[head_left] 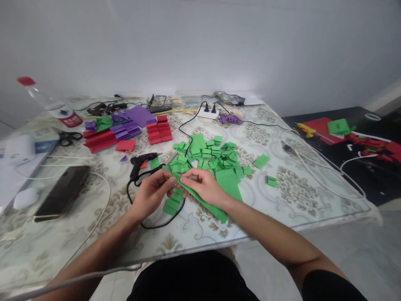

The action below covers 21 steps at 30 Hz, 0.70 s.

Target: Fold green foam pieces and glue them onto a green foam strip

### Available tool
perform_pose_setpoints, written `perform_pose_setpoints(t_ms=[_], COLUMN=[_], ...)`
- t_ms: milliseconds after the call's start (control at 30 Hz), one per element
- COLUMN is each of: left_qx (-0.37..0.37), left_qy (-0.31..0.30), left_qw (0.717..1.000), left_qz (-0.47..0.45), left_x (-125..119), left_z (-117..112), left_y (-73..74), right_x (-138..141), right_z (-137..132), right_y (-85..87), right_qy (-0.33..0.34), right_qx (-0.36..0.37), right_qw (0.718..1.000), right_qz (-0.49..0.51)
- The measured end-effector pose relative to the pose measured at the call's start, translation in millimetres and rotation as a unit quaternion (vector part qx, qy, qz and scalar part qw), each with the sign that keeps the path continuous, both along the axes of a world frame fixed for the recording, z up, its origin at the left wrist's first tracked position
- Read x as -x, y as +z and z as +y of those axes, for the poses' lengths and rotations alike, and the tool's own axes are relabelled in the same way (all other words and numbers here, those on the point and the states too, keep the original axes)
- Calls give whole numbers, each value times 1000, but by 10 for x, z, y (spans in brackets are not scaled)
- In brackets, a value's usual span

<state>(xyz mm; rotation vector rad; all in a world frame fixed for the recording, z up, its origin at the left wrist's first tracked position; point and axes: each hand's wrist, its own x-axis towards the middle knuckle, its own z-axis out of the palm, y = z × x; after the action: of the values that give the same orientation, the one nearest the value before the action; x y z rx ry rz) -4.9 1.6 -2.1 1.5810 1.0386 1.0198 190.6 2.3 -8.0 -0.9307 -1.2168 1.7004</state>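
A long green paper strip [208, 203] slants down to the right between my two hands. Its upper end is pinched between the thumb and fingers of my left hand [153, 190]. My right hand [203, 186] grips the same strip close beside the left, thumb on top; the fingers below are partly hidden. Just beyond lies a pile of small folded green paper pieces [216, 154]. Under and below my hands is a creased green paper piece [173, 205]. A black hot glue gun [140, 163] rests left of my hands, its cord looping beneath them.
Red folded paper [159, 130] and purple paper [138, 115] lie farther back. Scissors [67, 137], a phone [64, 192] and a bottle [65, 115] are at left. A power strip [208, 113] stands at the back. A white cable [326, 188] crosses the right side.
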Motion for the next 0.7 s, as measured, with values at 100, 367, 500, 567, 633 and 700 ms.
perform_pose_setpoints(t_ms=[100,367,500,567,633,700], left_qx=[2,6,12,9,1,-4], left_qy=[-3,21,28,25,26,28], left_qw=[1000,1000,999,1000,1000,1000], left_qz=[-4,-16,-10,-7,-5,-7], left_x=[1,2,-6,-12,-14,-10], left_z=[-5,2,16,23,28,31], left_y=[-5,46,61,53,44,42], right_x=[-6,-23,-16,-6,3,5], right_z=[12,17,6,-3,-11,-12], right_y=[-22,1,-21,-43,-63,-75], right_qy=[-2,13,17,20,24,27], right_qx=[-3,-16,-32,-43,-52,-55], right_qw=[1000,999,999,998,998,997], right_qz=[-5,-31,-36,-38,-36,-35])
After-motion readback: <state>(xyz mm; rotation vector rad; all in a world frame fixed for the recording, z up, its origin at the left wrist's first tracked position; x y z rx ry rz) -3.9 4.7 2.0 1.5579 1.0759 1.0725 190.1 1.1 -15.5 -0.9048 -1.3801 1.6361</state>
